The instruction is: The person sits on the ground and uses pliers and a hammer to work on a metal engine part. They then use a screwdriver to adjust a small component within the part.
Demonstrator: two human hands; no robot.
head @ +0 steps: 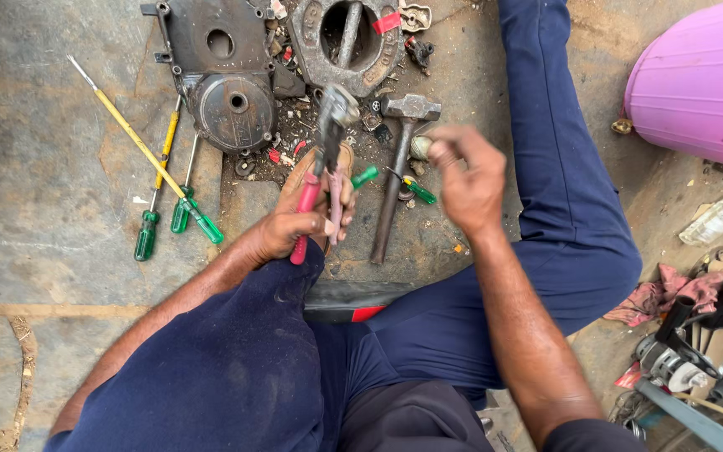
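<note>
Concrete floor [43,125]; left hand [290,230] holds pliers [324,159] head-up.

I see a stained concrete floor [35,151] carrying everything. Upper left: three screwdrivers [169,188] with green handles, lying close together. Top centre: dark engine cover [219,71], beside it a ring-shaped metal casting [349,42] with red tape. Small bolts and scraps [282,155] scattered below those. Centre: hammer [399,159] lying flat, head toward the top. Upper right: pink plastic tub [705,84]. Right edge: clear bottle [720,218], reddish rag [671,297], more tools [696,351] lower right.
</note>
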